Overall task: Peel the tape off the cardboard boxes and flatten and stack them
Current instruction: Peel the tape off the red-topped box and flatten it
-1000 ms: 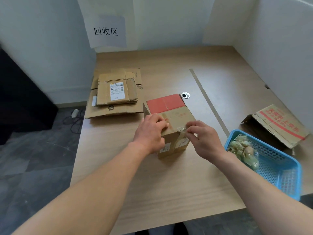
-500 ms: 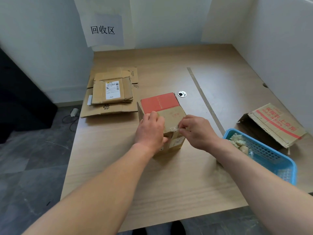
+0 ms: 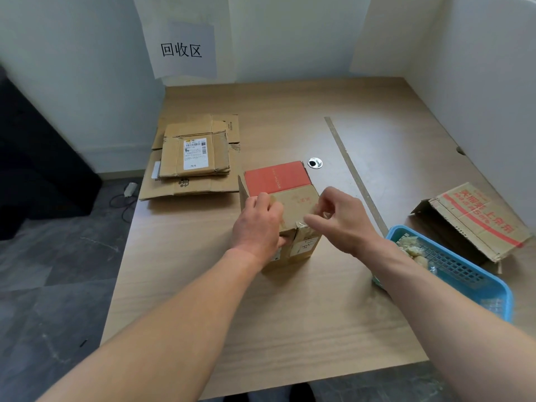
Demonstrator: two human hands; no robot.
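Observation:
A small brown cardboard box (image 3: 293, 198) with a red top panel stands upright in the middle of the wooden table (image 3: 290, 314). My left hand (image 3: 256, 224) grips its near left corner and holds it steady. My right hand (image 3: 339, 219) pinches a strip of clear tape (image 3: 303, 226) at the box's near top edge, thumb and forefinger closed on it. A stack of flattened boxes (image 3: 191, 158) lies at the table's left edge. Another brown box with red print (image 3: 475, 219) lies partly collapsed at the right.
A blue plastic basket (image 3: 452, 274) holding crumpled tape sits at the right, close to my right forearm. A metal cable grommet (image 3: 314, 163) is just behind the box. White walls enclose the table at the back and right. A paper sign (image 3: 182, 50) hangs on the wall.
My right hand has lifted slightly and moved up over the box's near edge, pulling at the tape. My left hand stays on the box. The view has shifted a little.

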